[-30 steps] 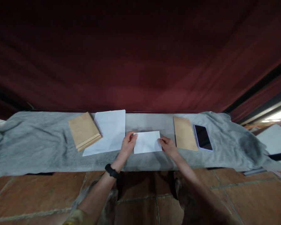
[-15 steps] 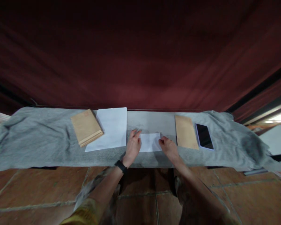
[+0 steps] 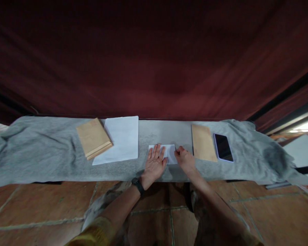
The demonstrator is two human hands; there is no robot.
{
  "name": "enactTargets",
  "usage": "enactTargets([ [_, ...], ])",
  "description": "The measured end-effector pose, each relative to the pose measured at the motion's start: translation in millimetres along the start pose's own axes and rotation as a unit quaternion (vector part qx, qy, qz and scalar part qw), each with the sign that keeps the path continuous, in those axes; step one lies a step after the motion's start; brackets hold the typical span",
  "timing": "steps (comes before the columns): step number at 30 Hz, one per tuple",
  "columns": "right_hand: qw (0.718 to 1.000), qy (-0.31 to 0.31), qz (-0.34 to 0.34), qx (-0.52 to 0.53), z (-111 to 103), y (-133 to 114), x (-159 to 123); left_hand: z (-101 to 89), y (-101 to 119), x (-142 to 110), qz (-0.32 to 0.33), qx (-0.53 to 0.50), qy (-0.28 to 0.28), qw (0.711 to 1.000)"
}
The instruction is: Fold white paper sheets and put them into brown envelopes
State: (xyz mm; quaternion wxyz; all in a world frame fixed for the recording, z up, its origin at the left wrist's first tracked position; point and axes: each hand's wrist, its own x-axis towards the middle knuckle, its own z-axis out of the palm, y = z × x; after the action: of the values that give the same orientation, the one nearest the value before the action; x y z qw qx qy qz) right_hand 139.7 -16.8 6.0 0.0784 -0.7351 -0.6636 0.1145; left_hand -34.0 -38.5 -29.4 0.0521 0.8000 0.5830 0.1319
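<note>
A small white sheet of folded paper lies on the grey cloth in front of me. Across its left part my left hand is laid flat, fingers spread, covering much of it. My right hand is closed at the paper's right edge, its thumb and fingers pinched against that edge. Left of my hands is a larger stack of white paper, partly under a pile of brown envelopes. A single brown envelope lies to the right of my right hand.
Grey cloth covers the narrow bench, wrinkled at both ends. A phone in a pale purple case lies right of the single envelope. Behind the bench hangs a dark red curtain. Brown floor tiles show below the front edge.
My left hand has gone from gripping the paper's left edge to lying flat with spread fingers on it. My right hand stays at the right edge, almost unmoved.
</note>
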Motion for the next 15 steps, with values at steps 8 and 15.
enactTargets([
  [8, 0.967, 0.06, -0.238, 0.073, 38, -33, -21, 7.1, -6, 1, 0.024, 0.025, -0.034, 0.999],
  [15, 0.972, 0.052, -0.228, 0.024, 58, -27, -27, 13.9, -12, -3, 0.015, 0.007, -0.009, 1.0],
])
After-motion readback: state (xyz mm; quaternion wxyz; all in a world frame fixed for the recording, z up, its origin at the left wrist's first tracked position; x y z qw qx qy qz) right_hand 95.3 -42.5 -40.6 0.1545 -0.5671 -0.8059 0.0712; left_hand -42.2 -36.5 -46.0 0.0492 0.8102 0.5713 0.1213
